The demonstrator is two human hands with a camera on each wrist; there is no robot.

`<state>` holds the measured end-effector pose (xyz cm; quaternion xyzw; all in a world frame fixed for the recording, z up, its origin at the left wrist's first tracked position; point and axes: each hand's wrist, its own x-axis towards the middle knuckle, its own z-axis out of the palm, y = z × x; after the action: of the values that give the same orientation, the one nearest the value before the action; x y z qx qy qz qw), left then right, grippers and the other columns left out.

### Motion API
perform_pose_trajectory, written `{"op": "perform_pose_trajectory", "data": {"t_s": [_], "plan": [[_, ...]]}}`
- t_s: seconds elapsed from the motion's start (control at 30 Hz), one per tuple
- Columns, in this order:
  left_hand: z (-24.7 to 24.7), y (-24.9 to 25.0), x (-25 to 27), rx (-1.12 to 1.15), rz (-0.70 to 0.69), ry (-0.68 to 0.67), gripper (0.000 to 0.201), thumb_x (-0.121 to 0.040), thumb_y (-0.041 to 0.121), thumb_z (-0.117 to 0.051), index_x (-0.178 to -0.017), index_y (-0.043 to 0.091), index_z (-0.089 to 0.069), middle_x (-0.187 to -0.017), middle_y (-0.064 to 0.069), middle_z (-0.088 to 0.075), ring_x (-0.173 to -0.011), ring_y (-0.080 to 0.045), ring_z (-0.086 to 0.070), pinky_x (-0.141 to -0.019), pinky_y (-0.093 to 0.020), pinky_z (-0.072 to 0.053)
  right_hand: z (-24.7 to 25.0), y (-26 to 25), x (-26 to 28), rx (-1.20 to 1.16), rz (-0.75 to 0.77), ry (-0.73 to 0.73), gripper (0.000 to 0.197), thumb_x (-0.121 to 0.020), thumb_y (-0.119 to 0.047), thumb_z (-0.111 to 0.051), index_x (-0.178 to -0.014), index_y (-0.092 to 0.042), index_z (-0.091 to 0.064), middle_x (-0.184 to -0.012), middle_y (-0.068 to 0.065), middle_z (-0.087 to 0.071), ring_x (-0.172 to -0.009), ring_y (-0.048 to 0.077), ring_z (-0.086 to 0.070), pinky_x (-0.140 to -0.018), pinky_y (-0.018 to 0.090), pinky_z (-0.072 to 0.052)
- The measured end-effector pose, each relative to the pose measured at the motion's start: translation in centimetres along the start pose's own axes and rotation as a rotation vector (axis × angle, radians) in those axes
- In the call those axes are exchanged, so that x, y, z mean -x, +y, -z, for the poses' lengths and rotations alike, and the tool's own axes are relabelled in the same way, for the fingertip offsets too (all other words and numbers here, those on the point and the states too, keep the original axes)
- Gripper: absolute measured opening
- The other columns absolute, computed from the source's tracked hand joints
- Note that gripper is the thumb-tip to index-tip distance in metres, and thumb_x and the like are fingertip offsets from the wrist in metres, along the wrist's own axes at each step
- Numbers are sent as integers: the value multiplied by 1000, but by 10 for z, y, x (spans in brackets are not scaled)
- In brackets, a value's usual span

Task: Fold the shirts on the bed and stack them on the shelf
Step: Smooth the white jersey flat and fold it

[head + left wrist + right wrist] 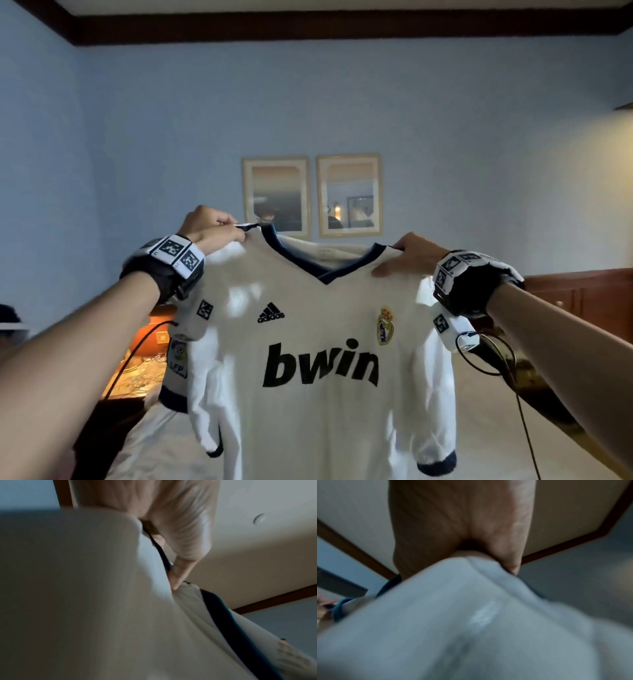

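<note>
The person holds a white football jersey (318, 346) up in the air in front of them, its front with the black "bwin" lettering facing them. The left hand (212, 228) pinches the jersey's shoulder beside the navy collar (294, 255), fingers curled tight on the cloth. The right hand (406, 255) grips the other shoulder, thumb on the front. The jersey hangs full length above the bed (164, 442). Beyond it, two framed pictures (311, 195) hang side by side on the blue wall (479, 164).

A bedroom: white bed (164, 442), two framed pictures (311, 195) on a blue wall (479, 154), wooden cabinets (582, 294)
</note>
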<state>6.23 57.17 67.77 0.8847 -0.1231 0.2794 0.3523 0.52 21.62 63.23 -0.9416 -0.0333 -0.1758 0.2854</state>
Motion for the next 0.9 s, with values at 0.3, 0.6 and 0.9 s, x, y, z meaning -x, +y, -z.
{"op": "perform_pose_trajectory", "data": {"t_s": [0.3, 0.6, 0.9], "plan": [[9, -14, 0, 207, 101, -87, 26, -73, 30, -62, -65, 7, -53, -68, -9, -47, -68, -22, -41, -63, -32, -30, -1, 2, -7, -495, 2, 96, 20, -91, -23, -64, -84, -6, -70, -78, 12, -67, -62, 20, -63, -61, 30, -56], [-18, -21, -1, 373, -38, -15, 9, -92, 14, -61, -93, 22, -65, -82, -1, -64, -73, -15, -54, -65, -26, -38, -4, 17, -17, -376, 120, 177, 20, -96, -31, -58, -84, -16, -58, -69, -3, -61, -55, 8, -53, -54, 20, -44], [-27, -32, -10, 222, -32, 28, 18, -91, 21, -66, -108, 15, -71, -102, -1, -68, -96, -15, -59, -82, -20, -39, 20, 42, -13, -141, 204, 185, 9, -91, -17, -65, -89, -14, -73, -80, 1, -69, -74, 13, -60, -75, 24, -47]]}}
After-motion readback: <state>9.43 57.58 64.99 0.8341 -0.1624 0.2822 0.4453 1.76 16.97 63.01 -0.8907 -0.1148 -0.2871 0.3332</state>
